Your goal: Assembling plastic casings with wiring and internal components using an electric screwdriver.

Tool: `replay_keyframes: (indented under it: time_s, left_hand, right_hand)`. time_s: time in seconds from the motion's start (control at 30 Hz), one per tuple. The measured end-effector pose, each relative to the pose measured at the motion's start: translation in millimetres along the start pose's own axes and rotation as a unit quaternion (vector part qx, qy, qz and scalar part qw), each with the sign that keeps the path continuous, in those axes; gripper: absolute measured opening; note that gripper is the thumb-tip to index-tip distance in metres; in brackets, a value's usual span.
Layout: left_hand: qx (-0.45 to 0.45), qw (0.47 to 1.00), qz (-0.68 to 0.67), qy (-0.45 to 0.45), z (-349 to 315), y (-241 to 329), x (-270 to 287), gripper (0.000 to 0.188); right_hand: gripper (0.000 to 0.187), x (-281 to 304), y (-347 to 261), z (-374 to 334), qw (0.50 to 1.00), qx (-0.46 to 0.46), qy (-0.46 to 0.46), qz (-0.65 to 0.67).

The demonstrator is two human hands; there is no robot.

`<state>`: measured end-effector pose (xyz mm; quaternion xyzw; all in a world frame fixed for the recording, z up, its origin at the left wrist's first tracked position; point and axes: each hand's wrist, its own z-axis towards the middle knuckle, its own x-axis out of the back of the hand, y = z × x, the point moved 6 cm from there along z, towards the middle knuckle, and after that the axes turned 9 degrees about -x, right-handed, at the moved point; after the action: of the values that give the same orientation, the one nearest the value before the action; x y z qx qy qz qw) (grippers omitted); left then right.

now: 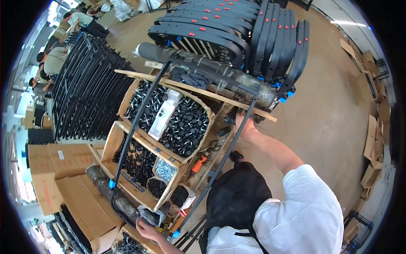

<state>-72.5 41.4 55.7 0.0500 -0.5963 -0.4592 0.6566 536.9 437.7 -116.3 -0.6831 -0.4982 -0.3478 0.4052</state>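
Note:
A black tubular metal frame [141,112] with blue pieces at its near corners lies tilted over the boxes, resting on the wrapped rolls. At its near curved end, my left hand [149,231] is closed around the tube. My right hand [245,125] reaches forward to the frame's far right corner, beside the long wooden strip [220,97]. The fingers there are curled by a dark object [231,115], whose kind is mostly hidden. Below the frame, cardboard boxes hold black round-headed parts [186,127], small black parts [137,163] and silver screws [165,169].
An orange power tool [198,164] lies right of the boxes. A film-wrapped roll [203,65] crosses behind them; another roll [101,180] lies near left. Stacked black frames [89,89] and curved black parts [203,31] stand beyond. Several people [84,23] work at far left.

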Motion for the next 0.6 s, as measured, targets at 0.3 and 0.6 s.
replay_keyframes:
  time_s: [0.3,0.6]
  left_hand:
    - [-0.136,0.775,-0.398,-0.472,-103,387,-278,0.033]
    - [-0.131,0.404,-0.561,-0.711,-242,646,-318,0.043]
  right_hand:
    - [0.040,169,91,-148,0.991,-0.046,-0.090,0.089]
    - [0.041,330,36,-124,0.995,-0.012,0.021,0.100]
